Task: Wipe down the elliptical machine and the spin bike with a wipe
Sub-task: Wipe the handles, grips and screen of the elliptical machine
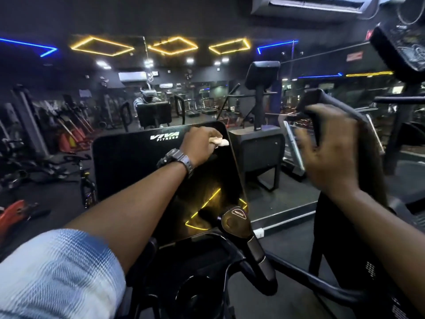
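Note:
A black glossy console screen [138, 166] marked VIVA FITNESS stands in front of me on the elliptical machine. My left hand [200, 143], with a dark watch on the wrist, holds a small pale wipe [219, 141] against the screen's upper right corner. My right hand [328, 153] is blurred beside the machine's tall black right handle [335, 104], fingers spread and loosely bent; whether it touches the handle I cannot tell. A short grip with a bronze cap [236, 221] sticks up below the screen.
A mirror wall ahead reflects the gym and a person wearing a headset. Another black console on a post [262, 74] and a treadmill [292, 148] stand to the right. Spin bikes and orange machines [69, 134] fill the left side. Curved black handlebars [299, 277] cross below.

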